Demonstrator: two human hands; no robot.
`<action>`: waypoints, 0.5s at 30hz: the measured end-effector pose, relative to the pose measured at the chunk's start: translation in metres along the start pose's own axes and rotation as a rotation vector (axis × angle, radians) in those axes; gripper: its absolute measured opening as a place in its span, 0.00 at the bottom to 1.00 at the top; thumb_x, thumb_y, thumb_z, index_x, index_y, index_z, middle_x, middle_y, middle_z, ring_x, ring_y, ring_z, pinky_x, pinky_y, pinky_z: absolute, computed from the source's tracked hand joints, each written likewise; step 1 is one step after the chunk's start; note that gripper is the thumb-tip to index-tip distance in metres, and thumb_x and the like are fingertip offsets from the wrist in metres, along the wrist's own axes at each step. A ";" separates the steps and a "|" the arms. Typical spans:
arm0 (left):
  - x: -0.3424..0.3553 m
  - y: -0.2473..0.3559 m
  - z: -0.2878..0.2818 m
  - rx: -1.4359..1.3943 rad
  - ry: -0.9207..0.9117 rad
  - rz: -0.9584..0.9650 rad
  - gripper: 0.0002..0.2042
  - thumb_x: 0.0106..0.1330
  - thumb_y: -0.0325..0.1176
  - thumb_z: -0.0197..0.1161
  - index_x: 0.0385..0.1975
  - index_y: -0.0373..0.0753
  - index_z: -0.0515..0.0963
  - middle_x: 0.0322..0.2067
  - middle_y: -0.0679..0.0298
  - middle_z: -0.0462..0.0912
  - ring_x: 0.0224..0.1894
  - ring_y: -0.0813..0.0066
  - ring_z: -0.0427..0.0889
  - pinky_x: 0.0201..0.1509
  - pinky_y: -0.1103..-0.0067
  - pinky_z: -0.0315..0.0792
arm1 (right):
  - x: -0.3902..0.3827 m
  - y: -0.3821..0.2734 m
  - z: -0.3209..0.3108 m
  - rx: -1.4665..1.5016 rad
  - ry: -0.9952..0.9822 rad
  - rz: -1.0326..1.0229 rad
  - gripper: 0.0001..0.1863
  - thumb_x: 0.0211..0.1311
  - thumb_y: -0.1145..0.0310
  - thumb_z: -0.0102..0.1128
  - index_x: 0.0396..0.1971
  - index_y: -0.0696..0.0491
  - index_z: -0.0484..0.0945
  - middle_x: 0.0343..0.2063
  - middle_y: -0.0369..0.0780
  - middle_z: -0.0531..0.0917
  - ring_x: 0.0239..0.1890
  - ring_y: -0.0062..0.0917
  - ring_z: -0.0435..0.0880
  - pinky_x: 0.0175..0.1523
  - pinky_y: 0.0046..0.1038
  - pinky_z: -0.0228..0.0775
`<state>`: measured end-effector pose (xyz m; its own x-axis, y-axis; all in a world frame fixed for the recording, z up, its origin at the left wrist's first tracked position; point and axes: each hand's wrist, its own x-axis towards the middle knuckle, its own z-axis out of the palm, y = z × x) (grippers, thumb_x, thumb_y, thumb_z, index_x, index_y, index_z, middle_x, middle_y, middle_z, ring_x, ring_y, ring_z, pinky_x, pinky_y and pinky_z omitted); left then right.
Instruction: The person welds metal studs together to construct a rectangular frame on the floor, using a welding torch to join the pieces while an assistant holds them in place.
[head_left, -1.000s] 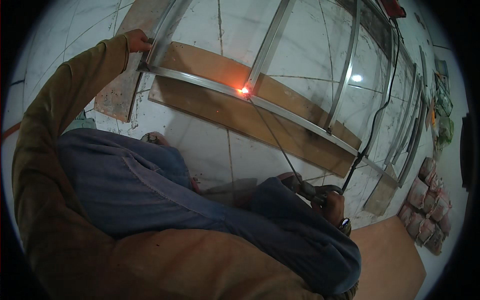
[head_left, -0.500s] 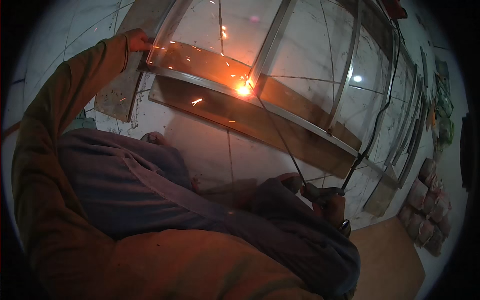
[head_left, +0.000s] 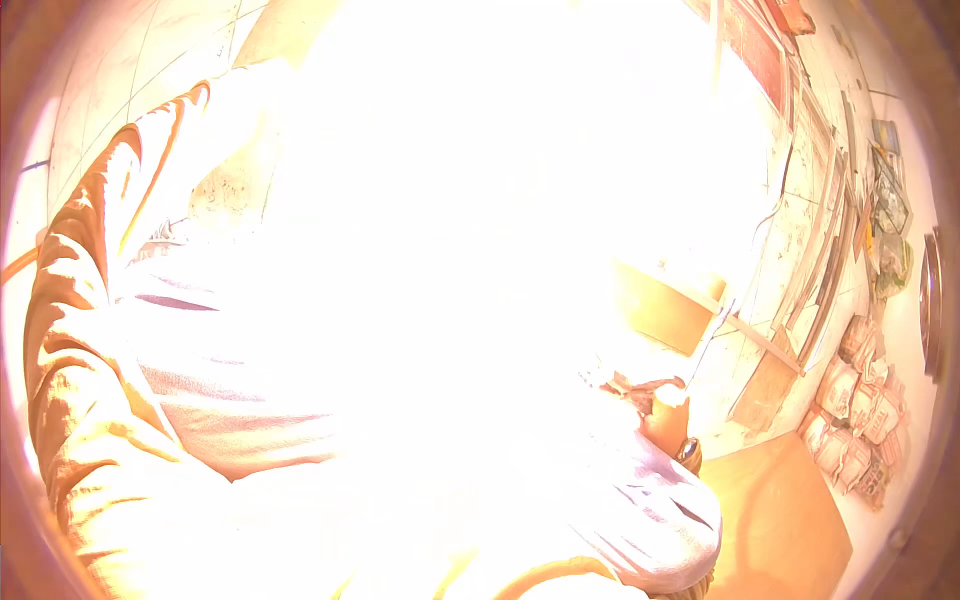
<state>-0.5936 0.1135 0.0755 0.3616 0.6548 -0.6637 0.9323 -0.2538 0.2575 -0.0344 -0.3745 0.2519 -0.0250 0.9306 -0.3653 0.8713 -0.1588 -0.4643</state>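
A blinding white glare fills the middle of the picture, hiding the welding spot and most of the metal frame (head_left: pixel 765 345). My right hand (head_left: pixel 668 412), low and right of centre beside my knee, is closed around a welding electrode holder (head_left: pixel 640 388). Its rod vanishes into the glare, while its cable (head_left: pixel 716 325) runs up and away. My left arm in its long sleeve (head_left: pixel 105 190) reaches forward to the upper left. Glare swallows the left hand itself; half a second earlier it gripped the frame's near left corner, and the sleeve lies in the same place.
A brown strip (head_left: pixel 665 310) lies under the frame's near bar. A flat brown board (head_left: pixel 775 510) is on the floor at lower right, with several stacked packets (head_left: pixel 850 420) beyond it. Metal lengths (head_left: pixel 825 260) lie along the right, near a red object (head_left: pixel 795 15) at the top.
The small orange glow and flying sparks at the frame's joint have become a huge white flare that washes out the view. Both arms look to be in the same place.
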 end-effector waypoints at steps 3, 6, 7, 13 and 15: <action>0.004 -0.007 0.002 -0.008 0.020 0.051 0.19 0.62 0.46 0.66 0.34 0.33 0.85 0.25 0.60 0.83 0.28 0.73 0.78 0.36 0.70 0.71 | -0.003 0.003 0.001 0.130 0.108 -0.071 0.12 0.41 0.73 0.70 0.29 0.58 0.83 0.24 0.47 0.84 0.24 0.41 0.84 0.30 0.35 0.75; 0.004 -0.016 0.004 -0.072 0.023 0.043 0.19 0.62 0.46 0.66 0.33 0.32 0.85 0.25 0.60 0.82 0.28 0.73 0.78 0.36 0.70 0.71 | -0.003 0.001 -0.002 0.085 0.067 -0.053 0.13 0.41 0.74 0.68 0.31 0.58 0.84 0.23 0.46 0.84 0.23 0.40 0.84 0.29 0.34 0.75; 0.005 -0.013 0.002 -0.037 -0.025 0.030 0.19 0.63 0.44 0.64 0.39 0.30 0.83 0.29 0.57 0.84 0.33 0.71 0.79 0.41 0.69 0.72 | -0.004 0.001 -0.002 0.073 0.071 -0.069 0.12 0.41 0.75 0.68 0.31 0.58 0.84 0.22 0.46 0.84 0.23 0.40 0.84 0.29 0.34 0.75; 0.005 -0.004 -0.002 0.024 -0.035 -0.021 0.18 0.63 0.44 0.65 0.36 0.32 0.83 0.28 0.58 0.84 0.32 0.72 0.78 0.39 0.70 0.71 | -0.005 0.002 -0.003 0.020 0.024 0.004 0.15 0.35 0.74 0.70 0.30 0.59 0.83 0.22 0.48 0.82 0.22 0.44 0.81 0.28 0.38 0.70; 0.012 -0.003 0.000 0.044 -0.036 -0.005 0.18 0.63 0.45 0.65 0.32 0.33 0.84 0.24 0.61 0.82 0.27 0.74 0.77 0.35 0.70 0.70 | -0.003 -0.004 -0.007 -0.036 0.021 0.010 0.12 0.38 0.72 0.70 0.27 0.59 0.82 0.20 0.49 0.81 0.23 0.45 0.81 0.28 0.38 0.72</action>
<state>-0.5922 0.1217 0.0665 0.3562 0.6304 -0.6897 0.9329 -0.2820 0.2241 -0.0345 -0.3742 0.2602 -0.0063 0.9359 -0.3521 0.8886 -0.1563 -0.4312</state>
